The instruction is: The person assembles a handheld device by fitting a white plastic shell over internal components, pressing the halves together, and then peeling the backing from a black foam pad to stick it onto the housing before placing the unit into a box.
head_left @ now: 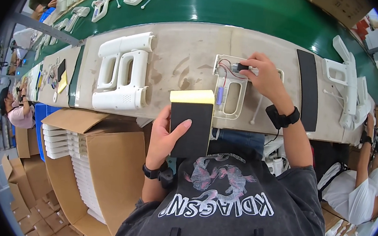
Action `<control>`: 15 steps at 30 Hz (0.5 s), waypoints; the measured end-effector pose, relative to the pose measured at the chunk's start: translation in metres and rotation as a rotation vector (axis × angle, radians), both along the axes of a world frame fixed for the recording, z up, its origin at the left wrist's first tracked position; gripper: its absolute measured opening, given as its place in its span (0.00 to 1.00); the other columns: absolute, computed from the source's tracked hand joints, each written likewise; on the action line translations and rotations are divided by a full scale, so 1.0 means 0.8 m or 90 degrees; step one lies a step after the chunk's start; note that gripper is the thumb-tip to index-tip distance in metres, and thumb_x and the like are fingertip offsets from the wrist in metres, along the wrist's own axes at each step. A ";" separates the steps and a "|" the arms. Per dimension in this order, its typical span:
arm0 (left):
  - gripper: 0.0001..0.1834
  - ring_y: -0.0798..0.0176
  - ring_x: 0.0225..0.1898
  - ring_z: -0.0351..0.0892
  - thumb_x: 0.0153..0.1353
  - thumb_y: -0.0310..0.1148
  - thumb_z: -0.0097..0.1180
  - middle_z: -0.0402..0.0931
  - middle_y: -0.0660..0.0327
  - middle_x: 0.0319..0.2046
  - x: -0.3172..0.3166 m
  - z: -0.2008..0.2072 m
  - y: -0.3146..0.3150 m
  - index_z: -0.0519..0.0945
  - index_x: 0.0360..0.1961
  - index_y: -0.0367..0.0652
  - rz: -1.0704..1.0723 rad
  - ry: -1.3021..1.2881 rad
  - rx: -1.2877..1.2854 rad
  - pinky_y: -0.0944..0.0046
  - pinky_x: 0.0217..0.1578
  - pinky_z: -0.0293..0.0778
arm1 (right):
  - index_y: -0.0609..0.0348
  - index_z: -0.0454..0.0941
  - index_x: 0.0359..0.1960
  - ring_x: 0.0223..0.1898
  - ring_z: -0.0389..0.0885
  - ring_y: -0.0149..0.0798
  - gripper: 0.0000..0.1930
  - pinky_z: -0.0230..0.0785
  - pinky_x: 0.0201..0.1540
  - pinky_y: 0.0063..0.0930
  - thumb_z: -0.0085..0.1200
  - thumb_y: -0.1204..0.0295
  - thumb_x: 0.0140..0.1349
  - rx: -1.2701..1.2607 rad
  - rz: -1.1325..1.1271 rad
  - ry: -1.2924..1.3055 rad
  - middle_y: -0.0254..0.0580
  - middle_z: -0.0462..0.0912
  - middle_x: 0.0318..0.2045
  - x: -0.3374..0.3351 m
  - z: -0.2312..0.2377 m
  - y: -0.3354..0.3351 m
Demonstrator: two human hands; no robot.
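My left hand (162,136) grips a black foam pad (191,129) with a yellow edge along its top, thumb lying across its face. My right hand (266,77) pinches a small black piece (243,67) against a metallic part in the upper end of an open white gun-shaped housing half (242,100). Red and dark wires (223,71) loop beside that part. A purple cylindrical cell (220,96) sits lower in the housing, left of its handle opening. The fingers partly cover the housing's right end.
Two white housing shells (123,74) lie at left on the cardboard-covered table (182,41). A black strip (307,90) and an assembled white gun (347,82) are at right. More guns stand on the green belt (234,9). An open carton (115,165) adjoins my left side; co-workers flank the table.
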State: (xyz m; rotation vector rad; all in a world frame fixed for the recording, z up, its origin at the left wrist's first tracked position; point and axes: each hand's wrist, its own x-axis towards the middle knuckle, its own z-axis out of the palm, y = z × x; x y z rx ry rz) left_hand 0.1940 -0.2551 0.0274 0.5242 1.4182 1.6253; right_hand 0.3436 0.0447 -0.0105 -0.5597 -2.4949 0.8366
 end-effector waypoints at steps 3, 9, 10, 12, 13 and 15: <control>0.23 0.70 0.49 0.80 0.66 0.25 0.63 0.81 0.59 0.50 0.001 -0.001 0.008 0.72 0.60 0.34 0.002 -0.026 0.011 0.68 0.50 0.77 | 0.59 0.86 0.45 0.42 0.78 0.43 0.14 0.73 0.45 0.33 0.68 0.75 0.56 -0.073 -0.024 -0.040 0.40 0.81 0.39 -0.001 0.002 -0.001; 0.23 0.71 0.48 0.80 0.66 0.25 0.63 0.81 0.59 0.50 0.005 0.000 0.020 0.72 0.60 0.33 0.013 -0.035 0.030 0.69 0.49 0.77 | 0.58 0.86 0.46 0.40 0.80 0.40 0.14 0.72 0.42 0.31 0.68 0.76 0.57 0.004 -0.094 0.050 0.39 0.82 0.39 -0.014 0.040 -0.039; 0.22 0.71 0.48 0.80 0.66 0.25 0.63 0.81 0.59 0.49 0.005 0.000 0.021 0.72 0.60 0.32 0.000 -0.028 0.024 0.69 0.49 0.77 | 0.58 0.86 0.46 0.40 0.80 0.40 0.14 0.72 0.42 0.31 0.68 0.76 0.57 0.018 -0.068 0.083 0.39 0.82 0.39 -0.013 0.049 -0.051; 0.21 0.72 0.48 0.80 0.66 0.25 0.63 0.81 0.59 0.49 0.003 0.003 0.020 0.73 0.59 0.32 -0.001 -0.052 0.013 0.70 0.49 0.77 | 0.56 0.86 0.48 0.41 0.80 0.40 0.16 0.73 0.42 0.31 0.68 0.77 0.56 -0.102 0.037 0.103 0.39 0.81 0.39 -0.007 0.065 -0.082; 0.21 0.72 0.48 0.80 0.66 0.25 0.63 0.81 0.59 0.48 0.002 0.004 0.021 0.74 0.58 0.32 -0.028 -0.030 -0.026 0.70 0.49 0.77 | 0.56 0.86 0.48 0.41 0.80 0.40 0.16 0.73 0.42 0.31 0.68 0.77 0.56 -0.103 0.036 0.104 0.39 0.81 0.39 -0.010 0.069 -0.097; 0.20 0.72 0.48 0.80 0.66 0.25 0.63 0.81 0.59 0.48 0.003 0.005 0.022 0.74 0.58 0.32 -0.060 -0.009 -0.063 0.69 0.49 0.77 | 0.56 0.86 0.49 0.41 0.81 0.40 0.17 0.75 0.42 0.31 0.68 0.79 0.56 -0.031 0.189 0.102 0.40 0.81 0.39 -0.016 0.073 -0.120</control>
